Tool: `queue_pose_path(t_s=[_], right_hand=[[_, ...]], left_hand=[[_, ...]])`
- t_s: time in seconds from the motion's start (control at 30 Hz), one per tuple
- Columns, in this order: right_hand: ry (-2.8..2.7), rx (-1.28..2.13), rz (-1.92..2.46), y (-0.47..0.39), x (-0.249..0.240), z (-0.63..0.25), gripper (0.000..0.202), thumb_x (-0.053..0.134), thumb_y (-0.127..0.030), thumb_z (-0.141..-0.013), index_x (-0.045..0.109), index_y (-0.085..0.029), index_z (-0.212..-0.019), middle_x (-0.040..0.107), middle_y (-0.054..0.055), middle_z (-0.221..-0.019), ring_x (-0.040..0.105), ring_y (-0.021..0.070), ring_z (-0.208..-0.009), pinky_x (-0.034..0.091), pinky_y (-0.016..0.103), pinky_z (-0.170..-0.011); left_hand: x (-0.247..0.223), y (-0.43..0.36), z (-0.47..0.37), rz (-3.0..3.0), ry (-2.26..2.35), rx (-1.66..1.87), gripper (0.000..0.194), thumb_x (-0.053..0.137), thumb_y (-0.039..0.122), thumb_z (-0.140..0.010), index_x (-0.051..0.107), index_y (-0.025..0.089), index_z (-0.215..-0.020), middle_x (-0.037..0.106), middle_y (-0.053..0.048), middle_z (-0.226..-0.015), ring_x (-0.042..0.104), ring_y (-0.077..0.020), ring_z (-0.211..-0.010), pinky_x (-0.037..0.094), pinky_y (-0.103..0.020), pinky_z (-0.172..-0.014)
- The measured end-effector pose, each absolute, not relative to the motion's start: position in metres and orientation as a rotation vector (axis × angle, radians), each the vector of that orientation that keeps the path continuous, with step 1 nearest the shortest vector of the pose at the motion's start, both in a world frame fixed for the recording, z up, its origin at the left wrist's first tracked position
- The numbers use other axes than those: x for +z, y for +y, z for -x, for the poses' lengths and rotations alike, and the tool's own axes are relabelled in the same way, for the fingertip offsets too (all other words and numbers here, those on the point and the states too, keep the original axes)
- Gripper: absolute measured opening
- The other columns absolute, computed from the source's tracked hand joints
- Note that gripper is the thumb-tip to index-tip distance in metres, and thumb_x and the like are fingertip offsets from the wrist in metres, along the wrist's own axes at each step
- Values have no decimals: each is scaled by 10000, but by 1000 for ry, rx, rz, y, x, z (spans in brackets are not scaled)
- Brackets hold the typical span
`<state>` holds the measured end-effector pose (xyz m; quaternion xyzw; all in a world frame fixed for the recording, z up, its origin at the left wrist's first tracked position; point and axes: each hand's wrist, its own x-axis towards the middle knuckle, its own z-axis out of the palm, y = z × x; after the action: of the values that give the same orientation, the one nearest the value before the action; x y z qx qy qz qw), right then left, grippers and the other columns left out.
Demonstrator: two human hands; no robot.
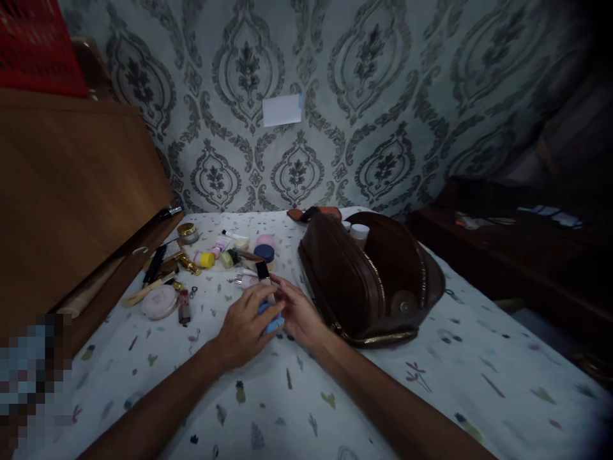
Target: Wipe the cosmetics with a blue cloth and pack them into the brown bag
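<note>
My left hand (248, 321) and my right hand (299, 312) meet above the bedspread, with fingers curled around a small bottle with a black cap (263, 271). The bottle stands upright and its lower part is mostly hidden by my fingers. A blue thing (272, 323), perhaps a cloth, shows between the fingers of my left hand and my right palm; its kind is unclear. Just behind my hands lies a pale pink tube (246, 280). To the right of my hands, a dark brown zippered toiletry bag (335, 275) gapes open, with a white-lidded container (359, 232) inside.
Cosmetics spread left of my hands: a round compact (159, 302), a small dark red bottle (184, 306), a yellow-capped item (207, 259), a blue-lidded jar (264, 253) and a gold-lidded jar (187, 232). A wooden cabinet (71, 191) borders the left; a patterned wall (297, 160) closes the back.
</note>
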<state>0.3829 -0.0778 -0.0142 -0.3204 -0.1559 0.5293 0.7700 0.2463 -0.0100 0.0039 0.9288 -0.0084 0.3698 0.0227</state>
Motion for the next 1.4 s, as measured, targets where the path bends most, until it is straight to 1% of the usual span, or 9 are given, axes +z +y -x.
queue_pose_path(t_s=[0.17, 0.27, 0.37, 0.43, 0.57, 0.8, 1.0, 1.2, 1.4], right_hand=[[-415, 1163, 787, -84, -6, -375, 380, 817, -416, -681, 703, -228, -991, 725, -2, -814, 654, 151, -709, 491, 237, -597], [-563, 1213, 864, -89, -1, -370, 431, 817, -402, -697, 662, -238, -1065, 708, -1, -810, 657, 154, -706, 466, 227, -567], [-715, 1154, 921, -90, -3, -369, 463, 824, -378, -691, 641, -248, -1096, 703, -1, -848, 657, 149, -747, 449, 215, -580], [-789, 1098, 956, -87, -8, -370, 488, 822, -388, -690, 629, -255, -1117, 705, -4, -868, 657, 148, -763, 469, 234, -633], [-886, 962, 1023, -81, -19, -373, 471, 824, -383, -681, 639, -249, -1093, 717, 5, -944, 666, 170, -875, 493, 312, -839], [-967, 868, 1103, -78, -26, -376, 455, 793, -413, -712, 696, -214, -1110, 732, 62, -1084, 655, 237, -1046, 447, 427, -1012], [-952, 885, 1108, -79, -24, -377, 492, 809, -391, -703, 702, -224, -1154, 732, 59, -1138, 652, 251, -1089, 420, 461, -1053], [-916, 929, 1077, -81, -23, -377, 489, 824, -369, -691, 711, -234, -1147, 733, 53, -1132, 642, 250, -1114, 414, 453, -1061], [-910, 914, 1076, -78, -26, -377, 494, 825, -385, -676, 713, -228, -1131, 739, 52, -1101, 666, 235, -1030, 435, 450, -1027]], left_hand=[[11, 6, -242, -2662, 306, 1268, 306, 485, 259, -956, 597, 205, -1236, 542, -132, -1236, 520, -262, -1166, 475, -425, -969], [19, 25, -239, -2324, 587, 1277, 318, 449, 329, -974, 604, 182, -1210, 574, -118, -1194, 535, -251, -1157, 433, -411, -1012], [26, 38, -236, -2044, 632, 1065, 398, 398, 437, -979, 621, 177, -1183, 645, -86, -1094, 593, -235, -1034, 465, -365, -935], [28, 40, -236, -1950, 558, 865, 450, 443, 505, -945, 625, 180, -1198, 672, -71, -1056, 613, -234, -981, 481, -338, -879], [23, 35, -238, -1866, 395, 655, 441, 583, 516, -873, 636, 173, -1145, 679, -58, -1066, 604, -235, -1032, 460, -302, -910], [5, 35, -242, -1900, 484, 658, 409, 494, 563, -916, 603, 169, -933, 596, 4, -784, 557, -157, -743, 453, -243, -687], [0, 34, -239, -1723, 530, 542, 423, 480, 615, -908, 545, 212, -1019, 508, 60, -594, 456, -107, -403, 353, -213, -392], [-1, 35, -239, -1639, 509, 533, 425, 535, 619, -881, 561, 220, -1024, 542, 45, -603, 482, -110, -390, 377, -216, -358], [1, 36, -240, -1616, 495, 515, 448, 561, 634, -855, 567, 222, -1031, 558, 36, -608, 484, -115, -382, 388, -224, -343]])
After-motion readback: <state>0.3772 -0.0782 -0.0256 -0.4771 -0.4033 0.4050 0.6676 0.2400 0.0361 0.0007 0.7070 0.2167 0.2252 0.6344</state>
